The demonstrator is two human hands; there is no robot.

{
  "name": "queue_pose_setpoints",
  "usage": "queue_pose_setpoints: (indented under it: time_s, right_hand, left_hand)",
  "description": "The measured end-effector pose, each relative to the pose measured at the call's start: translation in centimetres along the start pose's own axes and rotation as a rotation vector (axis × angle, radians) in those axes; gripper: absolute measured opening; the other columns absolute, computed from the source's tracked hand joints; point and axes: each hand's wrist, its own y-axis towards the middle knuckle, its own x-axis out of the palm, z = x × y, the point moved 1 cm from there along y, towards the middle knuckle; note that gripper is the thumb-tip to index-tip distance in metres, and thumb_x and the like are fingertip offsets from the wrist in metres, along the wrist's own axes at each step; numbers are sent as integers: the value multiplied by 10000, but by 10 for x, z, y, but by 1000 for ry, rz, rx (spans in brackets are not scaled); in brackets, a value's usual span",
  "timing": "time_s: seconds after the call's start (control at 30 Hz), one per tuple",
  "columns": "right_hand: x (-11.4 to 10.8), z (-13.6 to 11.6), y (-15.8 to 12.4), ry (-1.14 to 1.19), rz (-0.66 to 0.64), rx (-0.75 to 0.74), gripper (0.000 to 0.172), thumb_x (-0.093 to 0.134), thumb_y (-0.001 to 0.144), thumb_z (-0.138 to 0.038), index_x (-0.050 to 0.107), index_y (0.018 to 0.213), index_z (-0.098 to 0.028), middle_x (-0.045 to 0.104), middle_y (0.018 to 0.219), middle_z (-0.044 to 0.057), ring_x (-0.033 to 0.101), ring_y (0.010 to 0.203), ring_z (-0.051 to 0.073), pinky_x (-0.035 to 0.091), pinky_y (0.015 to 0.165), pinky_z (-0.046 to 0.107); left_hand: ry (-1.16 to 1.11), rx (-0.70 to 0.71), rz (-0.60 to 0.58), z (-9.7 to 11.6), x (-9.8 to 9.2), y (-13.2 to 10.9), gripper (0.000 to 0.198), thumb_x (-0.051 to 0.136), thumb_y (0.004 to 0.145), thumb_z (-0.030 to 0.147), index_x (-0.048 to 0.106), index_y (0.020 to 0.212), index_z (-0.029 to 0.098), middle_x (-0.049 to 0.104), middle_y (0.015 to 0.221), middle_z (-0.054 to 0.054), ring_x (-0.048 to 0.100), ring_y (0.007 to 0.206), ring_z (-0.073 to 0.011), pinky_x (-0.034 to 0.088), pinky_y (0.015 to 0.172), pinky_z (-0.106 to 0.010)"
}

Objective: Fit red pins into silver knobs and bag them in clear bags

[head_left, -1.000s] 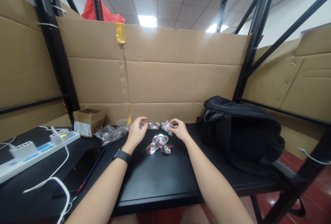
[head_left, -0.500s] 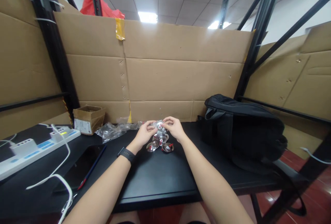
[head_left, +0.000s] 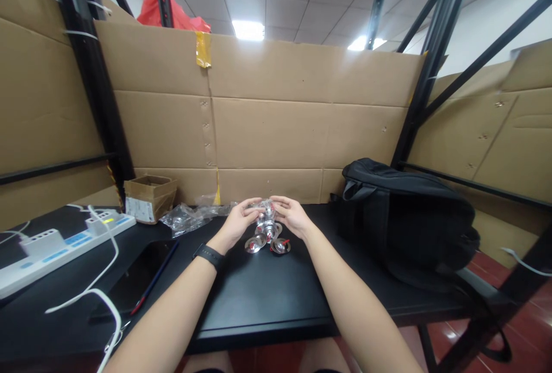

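Observation:
Near the back of the black table (head_left: 259, 298), my left hand (head_left: 239, 220) and my right hand (head_left: 293, 216) come together around a small shiny piece in clear plastic (head_left: 268, 210). Fingers of both hands are bent onto it from either side, and its exact kind is too small to tell. Just below the hands lie several shiny round metal discs with red marks. One disc (head_left: 255, 243) is at the left and another disc (head_left: 280, 246) at the right. A dark watch is on my left wrist.
A black backpack (head_left: 409, 223) stands at the right. Crumpled clear plastic bags (head_left: 185, 220) and an open cardboard box (head_left: 150, 197) are at the back left. A dark phone-like slab (head_left: 138, 275), a white power strip (head_left: 64, 249) and a white cable (head_left: 112, 246) lie at the left.
The piece between my hands has turned from a round face toward me to a narrower shape. My fingers have shifted slightly around it, while the discs below stay put.

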Motion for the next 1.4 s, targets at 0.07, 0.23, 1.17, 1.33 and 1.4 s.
queue_pose_setpoints:
  time_s: [0.07, 0.23, 1.17, 1.33, 1.4]
  right_hand:
    - [-2, 0, 0, -16, 2, 8, 453, 873, 652, -339, 695, 1043, -194, 713, 925, 55, 689, 837, 186, 566, 812, 369]
    - [-3, -3, 4, -233, 159, -102, 361, 856, 623, -343, 707, 904, -172, 692, 769, 16, 624, 667, 133, 504, 609, 251]
    - [14, -12, -5, -427, -89, -131, 385, 821, 706, -402, 756, 1004, -166, 762, 1010, 88, 711, 917, 236, 541, 866, 362]
    - [4, -9, 4, -578, 23, -256, 320, 708, 808, -442, 774, 914, -147, 770, 875, 90, 713, 813, 234, 557, 783, 354]
    - [1, -10, 6, -561, 67, -304, 316, 701, 816, -435, 770, 940, -152, 769, 889, 95, 717, 823, 237, 562, 790, 356]
  left_hand:
    - [47, -2, 45, -2, -2, 1, 541, 760, 760, 334, 574, 1234, 151, 750, 933, -100, 714, 825, -190, 553, 818, -343]
    - [438, 91, 143, -9, -6, 1, 453, 691, 775, 226, 581, 1214, 197, 725, 974, -83, 708, 841, -208, 549, 838, -375]
    - [603, 268, 367, 12, 9, -5, 214, 632, 854, 402, 668, 814, 195, 722, 830, -38, 662, 815, -193, 482, 783, -298]
    - [523, 246, 291, 3, 8, -1, 204, 649, 848, 392, 633, 900, 196, 713, 929, -44, 677, 880, -196, 506, 829, -320]
    - [467, 219, 238, -3, 7, 1, 231, 656, 850, 378, 612, 985, 196, 704, 1026, -65, 686, 928, -201, 518, 856, -340]
